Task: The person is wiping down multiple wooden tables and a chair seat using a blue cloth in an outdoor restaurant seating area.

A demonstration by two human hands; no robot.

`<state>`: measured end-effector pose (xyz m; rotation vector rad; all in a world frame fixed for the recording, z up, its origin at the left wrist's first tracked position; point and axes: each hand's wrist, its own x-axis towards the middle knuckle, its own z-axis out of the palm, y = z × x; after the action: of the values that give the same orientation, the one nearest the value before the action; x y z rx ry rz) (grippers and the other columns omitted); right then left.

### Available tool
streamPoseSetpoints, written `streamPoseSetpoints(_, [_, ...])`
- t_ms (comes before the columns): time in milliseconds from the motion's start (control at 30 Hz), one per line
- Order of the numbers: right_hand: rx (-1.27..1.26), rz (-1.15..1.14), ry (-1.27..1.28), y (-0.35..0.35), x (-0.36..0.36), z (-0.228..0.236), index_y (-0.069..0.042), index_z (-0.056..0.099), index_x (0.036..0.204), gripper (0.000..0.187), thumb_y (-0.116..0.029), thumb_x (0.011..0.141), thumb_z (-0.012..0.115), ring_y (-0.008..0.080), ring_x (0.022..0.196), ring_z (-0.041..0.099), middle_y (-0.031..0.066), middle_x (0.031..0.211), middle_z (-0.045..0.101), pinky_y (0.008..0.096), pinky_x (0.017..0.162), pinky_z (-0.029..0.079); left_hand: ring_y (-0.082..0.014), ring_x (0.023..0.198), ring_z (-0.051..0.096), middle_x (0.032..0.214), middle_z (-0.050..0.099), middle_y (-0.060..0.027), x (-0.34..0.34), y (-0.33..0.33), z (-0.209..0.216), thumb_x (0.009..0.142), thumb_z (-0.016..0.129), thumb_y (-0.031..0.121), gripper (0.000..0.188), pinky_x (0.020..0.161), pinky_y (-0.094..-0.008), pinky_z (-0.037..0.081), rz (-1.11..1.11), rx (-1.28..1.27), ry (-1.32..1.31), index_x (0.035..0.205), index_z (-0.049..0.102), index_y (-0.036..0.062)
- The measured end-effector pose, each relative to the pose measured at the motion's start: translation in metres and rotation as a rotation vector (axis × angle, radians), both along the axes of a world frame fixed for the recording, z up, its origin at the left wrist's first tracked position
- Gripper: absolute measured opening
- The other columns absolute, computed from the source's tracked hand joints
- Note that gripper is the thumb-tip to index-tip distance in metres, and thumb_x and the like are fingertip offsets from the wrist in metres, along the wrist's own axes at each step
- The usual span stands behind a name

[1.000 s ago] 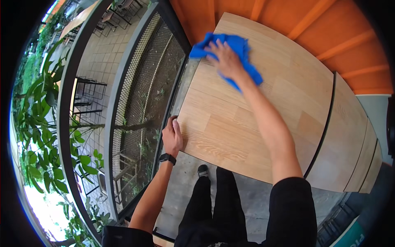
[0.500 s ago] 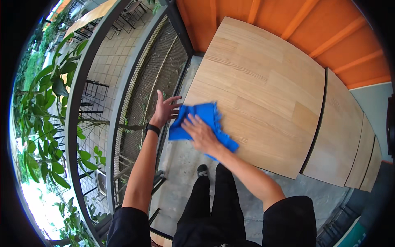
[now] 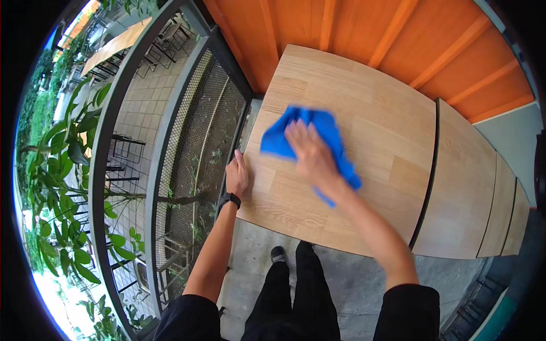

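Observation:
Under my right hand [image 3: 311, 153] a blue cloth [image 3: 276, 138] lies crumpled on the light wooden table [image 3: 375, 153], toward its left half. The fingers press down on the cloth and are smeared by motion. At the table's left edge my left hand [image 3: 237, 175], with a black band on the wrist, holds on to the side. Its thumb points away from me, and most of its fingers are hidden at the edge.
More wooden tabletops [image 3: 463, 182] continue to the right, past a dark gap. An orange ribbed wall [image 3: 352, 34] stands behind the table. On the left are a grey metal frame with mesh [image 3: 190, 131] and leafy plants [image 3: 71, 227]. Grey concrete floor [image 3: 364, 290] lies below.
My right hand and the cloth have moved from the table's near left corner farther onto the top. My left hand, earlier spread beside the cloth, now rests against the left edge. The view has shifted.

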<state>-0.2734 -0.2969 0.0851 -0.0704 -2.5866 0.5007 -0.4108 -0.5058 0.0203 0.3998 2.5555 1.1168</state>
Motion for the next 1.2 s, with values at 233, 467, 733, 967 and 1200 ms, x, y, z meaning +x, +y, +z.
streamPoseSetpoints(233, [0.273, -0.224, -0.073, 0.201, -0.142, -0.013, -0.001, 0.052, 0.138, 0.055, -0.002, 0.083, 0.055, 0.0330, 0.139, 0.040, 0.0179, 0.146, 0.047, 0.0438, 0.117, 0.028, -0.0506, 0.085, 0.060, 0.084, 0.061, -0.0318, 0.008, 0.011, 0.022, 0.104, 0.038, 0.037, 0.046, 0.069, -0.0476, 0.047, -0.008, -0.078, 0.185, 0.107, 0.062, -0.0029])
streamPoseSetpoints(467, [0.150, -0.208, -0.103, 0.251, -0.162, -0.061, -0.014, 0.052, 0.141, 0.047, -0.035, 0.098, 0.054, 0.0326, 0.140, 0.038, 0.0135, 0.149, 0.045, 0.0475, 0.117, 0.025, -0.0484, 0.077, 0.057, 0.081, 0.058, -0.0297, 0.011, 0.018, 0.034, 0.105, 0.035, 0.031, 0.044, 0.066, -0.0443, 0.045, -0.020, -0.003, 0.159, 0.098, 0.057, -0.0063])
streamPoseSetpoints(733, [0.016, -0.039, -0.100, 0.154, -0.124, -0.059, -0.015, 0.054, 0.139, 0.045, -0.031, 0.097, 0.056, 0.0318, 0.141, 0.038, 0.0140, 0.147, 0.048, 0.0480, 0.117, 0.027, -0.0421, 0.087, 0.064, 0.086, 0.063, -0.0290, 0.001, 0.012, 0.029, 0.106, 0.031, 0.037, 0.055, 0.076, -0.0415, 0.048, -0.028, -0.109, 0.039, 0.107, 0.060, -0.0093])
streamPoseSetpoints(967, [-0.185, 0.080, -0.178, 0.030, -0.031, -0.048, -0.011, 0.049, 0.143, 0.078, 0.000, 0.067, 0.064, 0.0334, 0.142, 0.035, 0.0168, 0.150, 0.043, 0.0476, 0.120, 0.022, -0.0483, 0.086, 0.061, 0.082, 0.062, -0.0312, -0.002, 0.007, 0.001, 0.106, 0.030, 0.040, 0.059, 0.074, -0.0462, 0.046, 0.014, 0.074, 0.202, 0.103, 0.064, -0.0079])
streamPoseSetpoints(1200, [-0.260, 0.121, -0.256, -0.090, 0.054, -0.043, -0.006, 0.048, 0.142, 0.078, -0.002, 0.065, 0.066, 0.0326, 0.144, 0.033, 0.0169, 0.148, 0.045, 0.0480, 0.120, 0.022, -0.0511, 0.094, 0.060, 0.087, 0.062, -0.0345, -0.002, 0.007, -0.002, 0.106, 0.027, 0.041, 0.063, 0.078, -0.0500, 0.046, 0.040, 0.103, 0.254, 0.101, 0.065, -0.0086])
